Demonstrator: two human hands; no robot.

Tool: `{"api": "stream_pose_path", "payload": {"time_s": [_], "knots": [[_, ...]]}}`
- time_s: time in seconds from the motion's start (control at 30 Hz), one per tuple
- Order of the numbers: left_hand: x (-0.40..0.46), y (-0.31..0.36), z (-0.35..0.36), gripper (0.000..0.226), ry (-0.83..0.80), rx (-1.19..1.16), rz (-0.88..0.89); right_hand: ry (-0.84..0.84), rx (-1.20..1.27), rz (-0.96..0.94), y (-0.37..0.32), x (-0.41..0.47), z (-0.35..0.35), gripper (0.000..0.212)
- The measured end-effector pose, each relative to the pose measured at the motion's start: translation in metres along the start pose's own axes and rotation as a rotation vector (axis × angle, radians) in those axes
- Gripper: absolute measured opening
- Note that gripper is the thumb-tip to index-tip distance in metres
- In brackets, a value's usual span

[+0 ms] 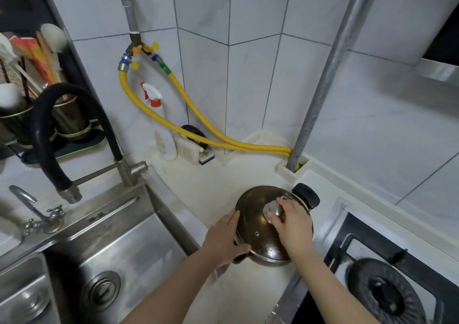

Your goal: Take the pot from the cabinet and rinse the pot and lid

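A steel pot (269, 259) with a dark shiny lid (253, 220) stands on the white counter between the sink and the stove. One black side handle (306, 195) sticks out at its far right. My left hand (224, 239) grips the pot's left side, over the near handle, which is mostly hidden. My right hand (291, 220) is closed around the lid's metal knob (272, 209). The lid sits on the pot.
A steel sink (106, 256) lies to the left, with a black hose faucet (62, 125) above it and a small tap (32, 207). A spray bottle (162, 125) and sponge stand at the wall. A gas burner (382, 291) is at right.
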State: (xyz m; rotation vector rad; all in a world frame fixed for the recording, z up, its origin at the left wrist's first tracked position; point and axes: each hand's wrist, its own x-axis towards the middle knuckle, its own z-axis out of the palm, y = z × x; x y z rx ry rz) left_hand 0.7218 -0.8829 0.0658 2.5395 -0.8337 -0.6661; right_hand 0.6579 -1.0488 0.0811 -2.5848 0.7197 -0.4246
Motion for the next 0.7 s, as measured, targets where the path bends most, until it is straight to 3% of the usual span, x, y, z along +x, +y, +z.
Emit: {"api": "stream_pose_path", "payload": {"time_s": [0.2, 0.33, 0.57, 0.7], "knots": [[-0.004, 0.001, -0.014, 0.083, -0.063, 0.126, -0.032, -0.087, -0.152, 0.047, -0.014, -0.006, -0.008, 0.047], [-0.013, 0.006, -0.046, 0.070, 0.013, 0.200, 0.022, -0.164, -0.218, 0.106, -0.035, -0.008, -0.032, 0.060], [-0.061, 0.023, -0.137, 0.065, 0.344, 0.468, 0.172, 0.038, -0.295, 0.000, -0.107, -0.024, -0.102, 0.072], [-0.098, 0.051, -0.194, 0.063, 0.573, 0.508, 0.287, 0.182, -0.393, -0.083, -0.156, -0.039, -0.152, 0.074]]}}
